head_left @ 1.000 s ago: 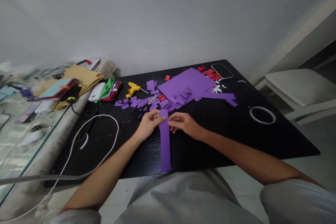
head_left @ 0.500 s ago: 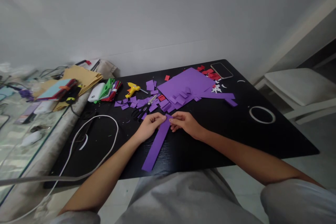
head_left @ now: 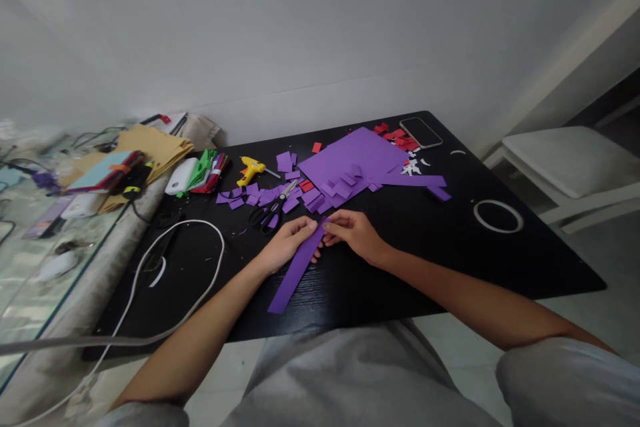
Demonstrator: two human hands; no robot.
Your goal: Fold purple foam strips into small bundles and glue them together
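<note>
A long purple paper strip (head_left: 299,271) slants from between my hands down toward the near edge of the black table. My left hand (head_left: 291,240) is closed on it near its upper end, thumb on top and some fingers behind. Fingers and thumb of my right hand (head_left: 353,233) pinch the strip's top end from the right. Just beyond my left hand lie black-handled scissors (head_left: 275,209), their blades resting among small cut purple pieces (head_left: 253,195). A large purple sheet (head_left: 353,157) lies behind my hands, with more cut pieces on its near part.
A yellow glue gun (head_left: 250,171) lies at the back left of the black table (head_left: 400,280). Red scraps (head_left: 405,139), a phone (head_left: 421,133) and a white ring (head_left: 499,217) are on the right. A white cable (head_left: 220,260) loops across the left side.
The strip's lower end has lifted slightly and the strip has turned a little in my hands. Fingers of my left hand now show behind it.
</note>
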